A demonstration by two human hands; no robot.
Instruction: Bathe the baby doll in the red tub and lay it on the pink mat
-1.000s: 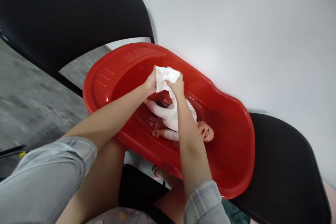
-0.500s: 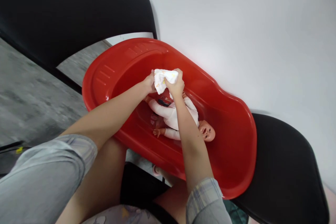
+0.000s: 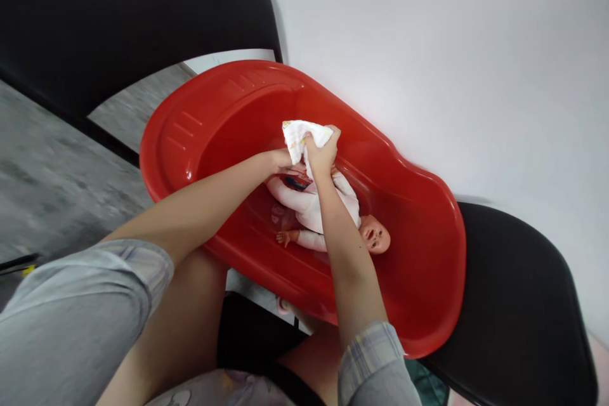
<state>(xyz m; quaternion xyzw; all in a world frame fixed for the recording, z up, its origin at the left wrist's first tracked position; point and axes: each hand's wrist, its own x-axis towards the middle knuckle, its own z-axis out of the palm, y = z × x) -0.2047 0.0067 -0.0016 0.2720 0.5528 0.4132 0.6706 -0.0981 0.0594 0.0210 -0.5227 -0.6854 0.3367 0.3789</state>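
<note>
A white patterned cloth (image 3: 297,136) hangs from my right hand (image 3: 324,151), whose fingers are closed on it. Just below the cloth's left part is my left hand (image 3: 287,162), fingers stretched out toward the doll's legs. Whether its fingertips touch the cloth or the doll is hard to tell. The doll (image 3: 311,210), dressed in white, lies on its back inside a red tub (image 3: 419,266), its bald head toward the right. My right forearm crosses over its body and hides part of it.
Black chairs stand at the upper left (image 3: 143,6) and at the right (image 3: 518,298) of the tub. A white wall (image 3: 451,63) runs behind it. My legs are below the tub's near side, above a grey floor (image 3: 61,171).
My left hand has come off the cloth and moved down, its fingers now straight. The cloth's left end swings free, while my right hand still grips it, slightly farther right.
</note>
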